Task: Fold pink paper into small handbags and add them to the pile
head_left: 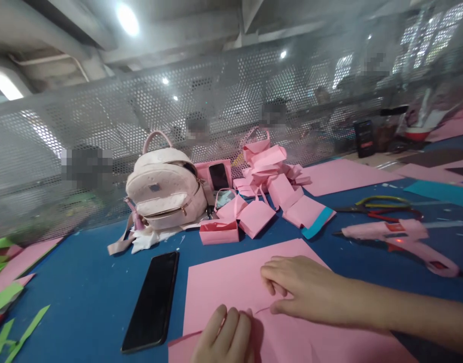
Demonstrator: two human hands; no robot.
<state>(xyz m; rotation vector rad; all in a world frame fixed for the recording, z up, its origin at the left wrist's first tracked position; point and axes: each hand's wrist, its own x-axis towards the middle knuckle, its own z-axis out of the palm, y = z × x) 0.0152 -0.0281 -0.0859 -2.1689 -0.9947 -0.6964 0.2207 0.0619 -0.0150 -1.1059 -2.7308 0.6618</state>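
Observation:
A large pink paper sheet [231, 282] lies on the blue table [91, 282] right in front of me. My right hand [303, 290] rests on it with fingers curled, pressing down along a fold line. My left hand [224, 338] sits at the sheet's near edge, fingers closed together on the folded-up lower flap. Both hands touch only the paper.
A black phone [153, 301] lies left of the sheet. Behind are a pale pink backpack [163, 189], a pile of folded pink paper bags [265, 186], scissors [383, 205] and a pink glue gun [401, 237] on the right. Green paper strips [12, 322] lie at the left edge. A perforated screen backs the table.

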